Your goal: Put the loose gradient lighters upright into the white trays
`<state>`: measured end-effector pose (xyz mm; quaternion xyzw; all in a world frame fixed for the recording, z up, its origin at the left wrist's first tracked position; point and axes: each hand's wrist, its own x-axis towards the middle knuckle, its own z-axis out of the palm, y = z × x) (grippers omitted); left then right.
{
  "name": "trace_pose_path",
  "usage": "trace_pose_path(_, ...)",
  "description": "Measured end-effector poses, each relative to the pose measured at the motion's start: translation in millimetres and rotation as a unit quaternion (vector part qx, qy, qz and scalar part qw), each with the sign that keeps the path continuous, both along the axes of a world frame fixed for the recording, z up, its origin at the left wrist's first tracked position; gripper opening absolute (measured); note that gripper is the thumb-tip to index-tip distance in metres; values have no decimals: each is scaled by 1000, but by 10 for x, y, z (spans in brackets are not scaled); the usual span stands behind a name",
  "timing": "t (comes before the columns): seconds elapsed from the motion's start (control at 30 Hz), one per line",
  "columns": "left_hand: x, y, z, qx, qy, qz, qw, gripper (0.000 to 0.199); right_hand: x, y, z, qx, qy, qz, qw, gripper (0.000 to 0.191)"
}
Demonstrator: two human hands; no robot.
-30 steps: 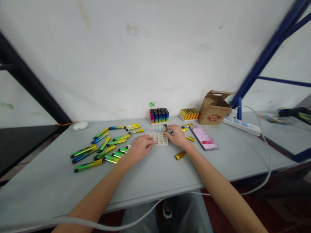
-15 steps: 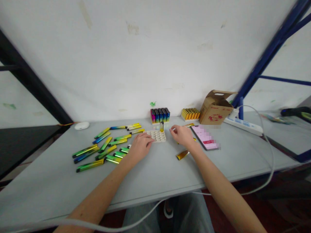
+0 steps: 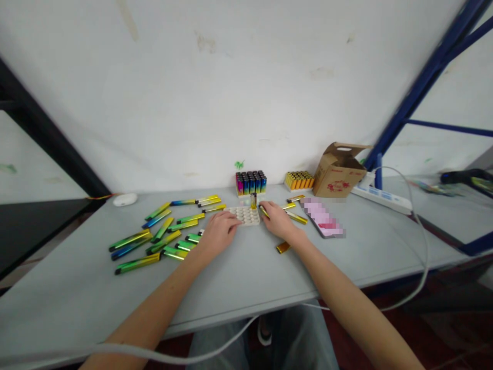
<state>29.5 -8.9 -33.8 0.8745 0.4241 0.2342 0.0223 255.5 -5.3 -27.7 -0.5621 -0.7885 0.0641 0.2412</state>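
My left hand (image 3: 221, 231) lies over the left end of a small white tray (image 3: 250, 217) with rows of round holes, its fingers gripping the near side. One gold tube (image 3: 253, 201) stands upright at the tray's far right corner. Just right of the tray, my right hand (image 3: 276, 218) is closed around a slim gold tube with a black end (image 3: 264, 210), tilted and apart from the holes. Close by that hand lie more loose gold tubes, among them one beyond the knuckles (image 3: 296, 218) and another by the wrist (image 3: 283, 247).
Several green, yellow and blue metallic tubes (image 3: 137, 263) are scattered left. Against the wall stand a rack of blue-purple tubes (image 3: 251, 183), a rack of gold tubes (image 3: 299, 181) and a cardboard box (image 3: 337, 177). A phone (image 3: 321, 218), power strip (image 3: 383, 199) and white case (image 3: 125, 199) also lie there.
My right hand has shifted left and lower toward the tray, and a gold tube now shows in its fingers. My left hand stays on the tray. The whole view has moved slightly.
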Motion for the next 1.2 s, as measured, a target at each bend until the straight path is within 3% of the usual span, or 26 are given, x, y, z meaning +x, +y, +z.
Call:
trace_pose_path(0.13, -5, 6, -1, 1, -2, 0, 1000, 29, 4, 23, -17, -7, 34, -26, 999, 44)
trace_pose_path(0.2, -9, 10, -7, 2, 3, 0, 1000, 28, 8, 64, -30, 6, 107, -43, 993, 47)
trace_pose_path(0.27, -12, 13, -13, 2, 6, 0, 1000, 29, 18, 120, -27, -6, 237, -68, 969, 46)
trace_pose_path(0.33, -14, 14, -17, 1, 5, 0, 1000, 29, 40, 171, 3, -63, 404, -99, 907, 44)
trace_pose_path(0.4, -14, 13, -19, -1, 1, -1, 1000, 29, 72, 197, 56, -137, 545, -115, 819, 39)
trace_pose_path(0.47, -13, 11, -20, -1, -2, -1, 1000, 28, 102, 192, 115, -183, 613, -87, 764, 30)
trace_pose_path(0.63, -14, 11, -17, -2, -7, -5, 1000, 29, 93, 84, 228, -241, 633, 44, 734, 22)
trace_pose_path(0.8, -15, 11, -13, -4, -14, -16, 1000, 29, 28, -43, 320, -291, 642, 90, 704, 28)
trace_pose_path(0.93, -7, 5, -9, -3, -9, -17, 1000, 29, 14, -105, 369, -311, 651, 144, 678, 21)
trace_pose_path(1.1, 2, 8, -17, 3, -7, -13, 1000, 28, 22, -135, 382, -358, 643, 149, 660, 17)
trace_pose_path(1.2, 10, 7, -18, 4, -11, -19, 1000, 29, 15, -143, 381, -378, 658, 166, 630, 19)
